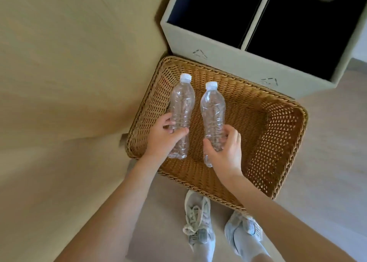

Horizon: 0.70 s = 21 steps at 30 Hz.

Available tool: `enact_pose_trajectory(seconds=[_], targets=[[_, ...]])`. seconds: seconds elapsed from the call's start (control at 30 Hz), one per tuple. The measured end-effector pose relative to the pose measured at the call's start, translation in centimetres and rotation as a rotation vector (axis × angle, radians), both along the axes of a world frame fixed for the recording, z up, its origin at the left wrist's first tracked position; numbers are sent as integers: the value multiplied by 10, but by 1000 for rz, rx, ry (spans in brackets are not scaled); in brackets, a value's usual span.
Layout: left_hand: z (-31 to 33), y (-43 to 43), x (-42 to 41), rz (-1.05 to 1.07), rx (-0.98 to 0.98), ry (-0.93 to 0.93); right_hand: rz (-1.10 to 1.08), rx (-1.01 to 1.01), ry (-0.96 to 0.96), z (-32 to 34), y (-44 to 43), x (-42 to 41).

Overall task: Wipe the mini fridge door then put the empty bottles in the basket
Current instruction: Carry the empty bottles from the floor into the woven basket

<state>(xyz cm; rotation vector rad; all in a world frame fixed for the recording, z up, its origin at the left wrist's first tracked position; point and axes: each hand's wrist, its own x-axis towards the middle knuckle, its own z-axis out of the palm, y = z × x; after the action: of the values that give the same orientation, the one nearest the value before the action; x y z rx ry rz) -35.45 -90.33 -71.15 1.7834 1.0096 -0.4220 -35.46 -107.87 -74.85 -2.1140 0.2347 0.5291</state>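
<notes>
Our left grip [166, 135] curls round the lower half of the left bottle [181, 106], and our right grip [226, 150] does the same on the right bottle [213, 112]. Both bottles are over the inside of the basket [286, 142]. We judge them light, thin and easily crushed, so we hold the ribbed waist gently. The basket has low walls and open room inside, and a grey bin [228, 65] stands just beyond its far rim.
</notes>
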Motion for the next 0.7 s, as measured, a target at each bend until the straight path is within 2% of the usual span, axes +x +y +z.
enact_pose_trajectory(seconds=[0.13, 0.3, 0.6, 0.7], targets=[[-77, 9, 7, -15, -4, 19, 4, -16, 15, -77, 10, 12], [-135, 13, 11, -9, -2, 46, 6, -14, 79, -126, 22, 15], [-175, 22, 9, -15, -2, 18, -52, 20, 160, -155, 44, 9], [-180, 23, 10, -2, 0, 5, -24, -58, 153, -159, 55, 8]])
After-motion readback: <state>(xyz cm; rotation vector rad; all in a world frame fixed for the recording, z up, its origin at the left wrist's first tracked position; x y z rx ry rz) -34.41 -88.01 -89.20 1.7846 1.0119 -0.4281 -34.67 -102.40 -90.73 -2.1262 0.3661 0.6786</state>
